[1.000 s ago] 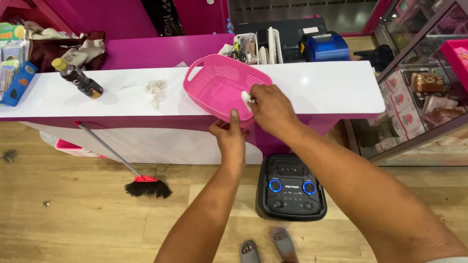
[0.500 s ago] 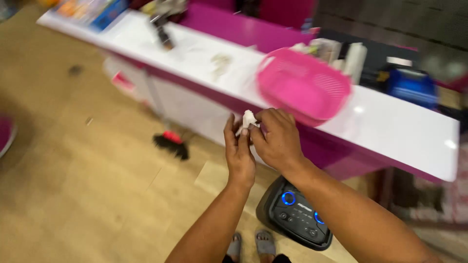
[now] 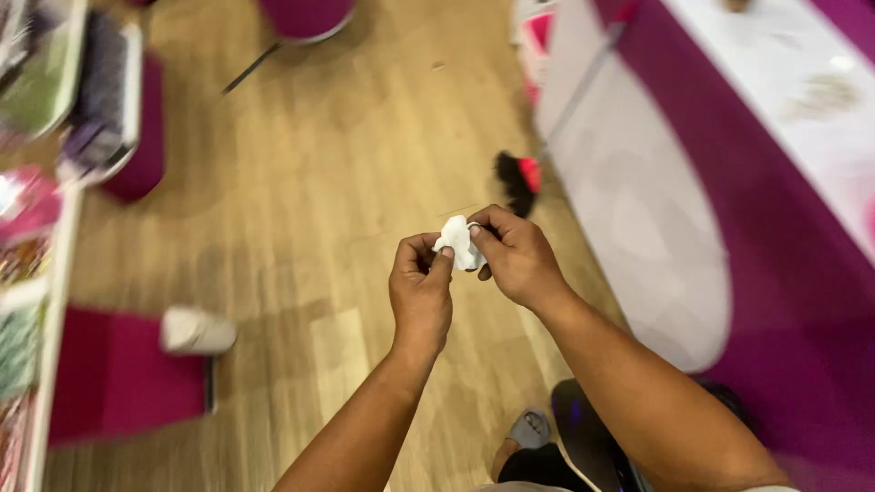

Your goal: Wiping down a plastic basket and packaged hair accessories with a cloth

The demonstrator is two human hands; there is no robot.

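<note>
Both hands, left hand (image 3: 421, 290) and right hand (image 3: 516, 258), pinched a small white crumpled tissue (image 3: 458, 239) above the wooden floor (image 3: 301, 182).

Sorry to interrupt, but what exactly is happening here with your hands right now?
A person standing on a wooden floor holds a small crumpled white scrap, perhaps tissue or paper, between both hands. The left hand pinches its lower edge while the right hand grips it from the other side, out in front of the body. A pink and white counter runs along the right, with a small broom on the floor beside it. The view is blurred.
</note>
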